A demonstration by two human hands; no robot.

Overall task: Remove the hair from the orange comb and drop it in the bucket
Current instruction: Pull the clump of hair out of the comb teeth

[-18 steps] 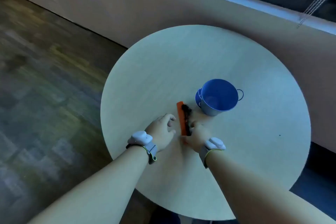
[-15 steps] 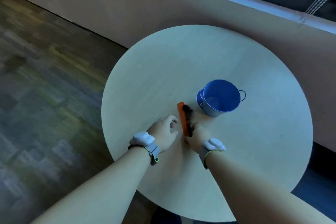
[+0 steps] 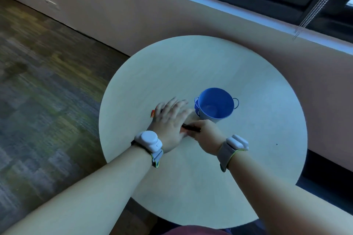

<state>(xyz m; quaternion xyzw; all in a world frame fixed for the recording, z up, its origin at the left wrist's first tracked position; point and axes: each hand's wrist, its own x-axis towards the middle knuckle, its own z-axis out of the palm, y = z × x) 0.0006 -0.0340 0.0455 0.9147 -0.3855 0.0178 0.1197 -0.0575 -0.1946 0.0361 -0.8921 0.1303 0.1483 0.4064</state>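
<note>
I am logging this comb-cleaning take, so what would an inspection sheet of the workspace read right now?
Surface: round pale table, bare wood showing.
Job's things: orange comb mostly hidden under the left hand; dark hair at the comb's near end; blue bucket upright, looks empty.
Clutter: nothing seen.
Grip: left hand spread over the comb, blurred; right hand pinches the hair.
Cables: beaded blind chain by the window.
Surroundings: dark patterned floor, beige wall, white wrist bands.
</note>
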